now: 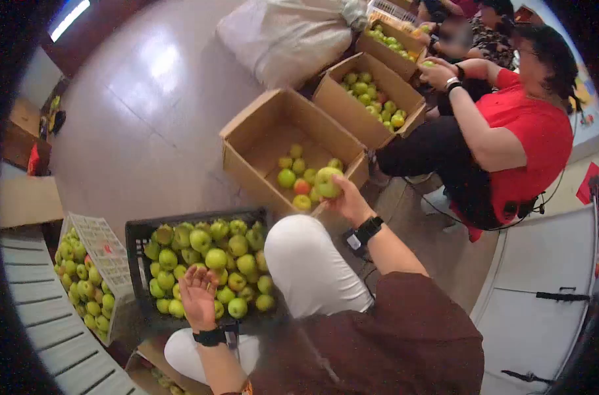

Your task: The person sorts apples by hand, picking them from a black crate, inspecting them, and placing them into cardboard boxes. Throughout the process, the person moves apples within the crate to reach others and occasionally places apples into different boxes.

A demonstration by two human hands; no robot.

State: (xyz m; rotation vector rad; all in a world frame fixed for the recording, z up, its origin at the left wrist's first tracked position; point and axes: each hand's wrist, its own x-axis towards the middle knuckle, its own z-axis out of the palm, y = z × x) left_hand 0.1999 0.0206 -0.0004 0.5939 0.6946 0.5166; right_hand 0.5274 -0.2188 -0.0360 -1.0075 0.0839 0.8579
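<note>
Apple (327, 182), round with no clear long axis, is green-yellow with a faint blush and sits over the near rim of the cardboard box (247, 141). Left of the box, the left hand (198, 296) hovers spread and empty over the black crate (136, 232) of green apples. At the box's near edge, the right hand (344, 199) grips the apple; bare floor lies beyond the box.

**Two arms spread apart**

The left hand (197, 296) hovers near, palm up, fingers loosely spread and holding nothing, a black band on its wrist; the right hand (342, 197) reaches farther out, arm extended, fingers curled in a grip, a black watch on its wrist.
</note>
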